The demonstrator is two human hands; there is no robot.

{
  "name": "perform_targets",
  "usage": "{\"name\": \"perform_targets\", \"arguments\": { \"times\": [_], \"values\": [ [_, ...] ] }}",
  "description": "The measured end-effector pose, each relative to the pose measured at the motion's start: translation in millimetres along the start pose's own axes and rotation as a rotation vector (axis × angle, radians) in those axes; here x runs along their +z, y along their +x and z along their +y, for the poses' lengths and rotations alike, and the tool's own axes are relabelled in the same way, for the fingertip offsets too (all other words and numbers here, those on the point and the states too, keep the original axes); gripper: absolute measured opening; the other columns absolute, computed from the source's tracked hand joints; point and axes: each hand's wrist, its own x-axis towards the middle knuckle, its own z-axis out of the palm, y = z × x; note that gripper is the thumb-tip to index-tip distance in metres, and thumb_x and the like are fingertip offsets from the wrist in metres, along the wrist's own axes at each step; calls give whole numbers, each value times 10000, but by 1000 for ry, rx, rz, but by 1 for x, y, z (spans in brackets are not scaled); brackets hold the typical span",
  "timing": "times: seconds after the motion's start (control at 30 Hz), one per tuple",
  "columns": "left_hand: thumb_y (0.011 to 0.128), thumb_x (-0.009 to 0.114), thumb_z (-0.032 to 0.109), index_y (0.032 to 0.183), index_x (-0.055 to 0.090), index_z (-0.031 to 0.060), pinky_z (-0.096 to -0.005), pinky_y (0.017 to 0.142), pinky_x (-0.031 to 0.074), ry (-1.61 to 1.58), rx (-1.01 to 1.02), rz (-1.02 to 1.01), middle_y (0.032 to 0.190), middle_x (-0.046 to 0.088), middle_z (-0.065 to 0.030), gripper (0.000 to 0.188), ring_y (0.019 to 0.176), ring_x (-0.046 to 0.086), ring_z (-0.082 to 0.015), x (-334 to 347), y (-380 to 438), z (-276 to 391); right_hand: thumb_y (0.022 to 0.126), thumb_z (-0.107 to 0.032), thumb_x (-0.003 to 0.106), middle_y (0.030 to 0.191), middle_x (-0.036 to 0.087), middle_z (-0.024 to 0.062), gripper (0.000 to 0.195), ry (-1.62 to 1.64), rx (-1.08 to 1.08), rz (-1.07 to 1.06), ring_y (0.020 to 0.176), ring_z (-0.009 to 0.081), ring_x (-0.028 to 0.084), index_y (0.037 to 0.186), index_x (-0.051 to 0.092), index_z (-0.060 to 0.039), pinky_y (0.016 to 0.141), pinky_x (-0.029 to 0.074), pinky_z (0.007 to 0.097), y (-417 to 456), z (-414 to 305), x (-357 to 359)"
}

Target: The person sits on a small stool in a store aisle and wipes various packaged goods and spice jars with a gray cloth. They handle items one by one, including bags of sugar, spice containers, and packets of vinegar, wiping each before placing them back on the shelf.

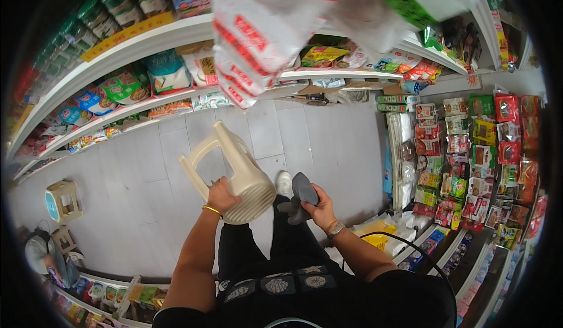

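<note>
My left hand [223,194] grips a cream plastic stool [248,183] by one side. The stool is tipped over in the air, its ribbed seat towards me and its legs pointing up and left. In my right hand [320,207] is a dark grey cloth [302,191], bunched between thumb and fingers, with part of it hanging down. One of my white shoes [284,183] shows on the floor between the stool and the cloth.
Shelves of bagged goods [169,75] curve across the front, with white printed plastic bags [259,42] hanging close above. Packets on a rack [470,152] stand at the right. A small stool [64,200] and a crouching or seated person [48,257] are at the left. A black cable [413,245] loops by my right arm.
</note>
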Motion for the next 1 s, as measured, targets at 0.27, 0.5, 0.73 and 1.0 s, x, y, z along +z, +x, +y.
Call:
{"name": "perform_targets", "arguments": {
  "times": [0.27,0.5,0.73,1.0],
  "values": [
    [574,809,331,1111,506,-42,-441,933,491,50,-40,11,1107,585,-262,721,1052,580,-410,59,25,86,776,-14,732,1194,600,147,566,-31,-73,-30,1124,214,582,1300,521,9,969,457,318,44,33,-102],
    [576,800,316,1151,521,2,-475,968,452,33,-157,83,1135,573,-215,712,1106,553,-398,145,58,188,776,-14,719,1203,606,123,565,88,-51,90,1092,195,588,1303,517,28,951,471,320,128,66,-230],
    [558,848,334,1171,522,56,-496,976,425,52,-121,19,1169,585,-155,748,1155,534,-368,175,108,262,807,22,676,1177,608,72,529,44,-77,67,1069,158,580,1309,510,1,944,464,305,171,55,-278],
    [601,871,343,1184,503,36,-456,973,460,95,-14,-111,1182,579,-154,755,1157,547,-360,212,170,288,804,17,695,1182,609,90,538,-86,-51,4,1078,163,577,1308,509,23,952,457,303,208,82,-299]
  ]
}}
